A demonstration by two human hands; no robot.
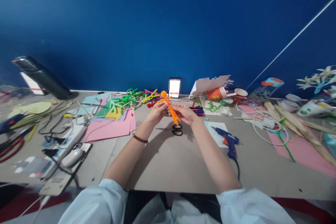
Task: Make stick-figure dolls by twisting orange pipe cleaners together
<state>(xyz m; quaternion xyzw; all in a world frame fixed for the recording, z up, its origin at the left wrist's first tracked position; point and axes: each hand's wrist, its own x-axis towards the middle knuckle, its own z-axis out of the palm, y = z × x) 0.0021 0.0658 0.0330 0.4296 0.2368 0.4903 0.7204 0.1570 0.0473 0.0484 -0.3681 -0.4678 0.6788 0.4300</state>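
Note:
An orange pipe-cleaner figure (pixel 169 105) with a round head and thin limbs is held up above the grey table (pixel 168 161). My left hand (pixel 156 112) is closed on its upper body, near the arms. My right hand (pixel 183 112) pinches its lower part, by the legs. Black-handled scissors (pixel 175 129) lie flat on the table just beneath both hands. A dark bead bracelet sits on my left wrist.
A blue glue gun (pixel 228 141) lies right of my right arm on white paper. Pink and coloured paper sheets (pixel 111 126) lie to the left, with green pipe-cleaner pieces (pixel 126 99) behind. A phone (pixel 174 87) stands against the blue wall. Paper cups (pixel 217 93), sticks and cables clutter both sides.

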